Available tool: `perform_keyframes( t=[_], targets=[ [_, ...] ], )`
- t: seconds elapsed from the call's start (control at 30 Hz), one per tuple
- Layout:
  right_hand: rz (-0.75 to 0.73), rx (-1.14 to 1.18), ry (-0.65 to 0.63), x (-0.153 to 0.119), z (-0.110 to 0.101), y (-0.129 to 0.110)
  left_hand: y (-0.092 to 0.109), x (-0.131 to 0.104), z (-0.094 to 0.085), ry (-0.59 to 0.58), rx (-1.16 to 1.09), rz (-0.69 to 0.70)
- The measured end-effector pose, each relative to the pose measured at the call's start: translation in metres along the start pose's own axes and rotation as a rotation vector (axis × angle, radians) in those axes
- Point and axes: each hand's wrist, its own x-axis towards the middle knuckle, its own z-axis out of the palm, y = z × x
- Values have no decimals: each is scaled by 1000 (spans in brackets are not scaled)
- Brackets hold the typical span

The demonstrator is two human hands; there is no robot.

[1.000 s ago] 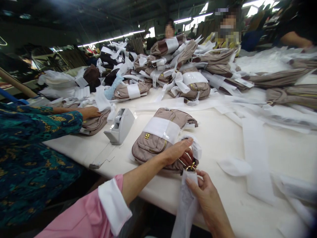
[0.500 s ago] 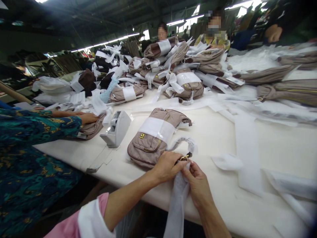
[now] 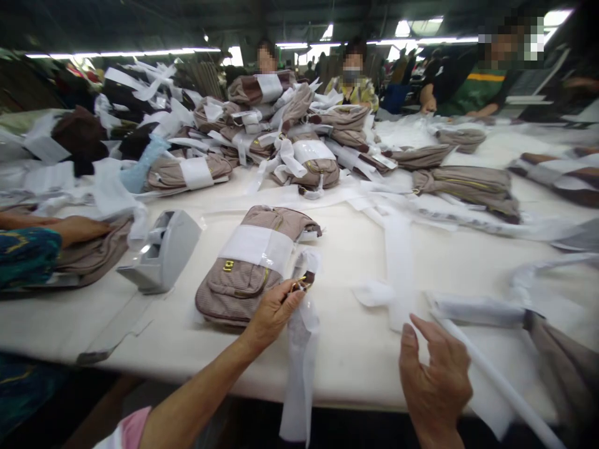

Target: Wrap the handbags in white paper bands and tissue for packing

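Lying lengthwise away, bag [image 3: 255,262] under left hand [image 3: 271,312]

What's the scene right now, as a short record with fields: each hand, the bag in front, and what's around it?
left hand: left hand pinches the gold ring and wrapped strap end at the bag's near right corner
right hand: right hand open, over the table edge, holding nothing
bag: beige bag lies flat on the white table, a white band around its middle
strip: white wrapping strip hangs from the left hand's grip over the table edge
tape dispenser: grey tape dispenser left of the bag
pile: wrapped bags heaped behind
co-worker: sleeve at left, hand on another bag
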Motion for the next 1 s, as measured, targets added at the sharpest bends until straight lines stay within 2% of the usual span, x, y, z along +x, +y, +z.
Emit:
perform_keyframes(
  t=[0.07,0.17,0.27,0.33,0.43,0.5,0.57,0.63,0.73,0.8,0.9,1.0],
  targets=[
    [-49,-167,-16,-9,-9,28,-4,0,1,5,-47,-43],
    [-22,-339,-232,-28,-13,56,-10,2,2,-10,-59,-71],
    [82,-396,-458,-35,2,65,-10,3,3,-23,-41,-71],
    [153,-382,-532,-24,20,65,-9,3,4,-25,-38,-75],
    [188,-347,-537,5,45,64,-10,3,4,-25,-39,-89],
    [167,-325,-524,23,48,65,-12,3,3,-28,-48,-97],
    [125,-288,-509,31,37,70,-14,3,2,-38,-52,-103],
    [80,-266,-470,25,14,81,-17,1,0,-54,-35,-108],
    [-12,-347,-379,5,-18,116,-18,-2,-2,-71,2,-111],
    [-85,-410,-429,-3,-25,144,-17,-3,-2,-70,10,-121],
    [-107,-440,-578,6,-12,173,-16,-3,-3,-66,8,-157],
    [-76,-464,-606,33,17,180,-19,-2,-3,-52,21,-179]
  ],
)
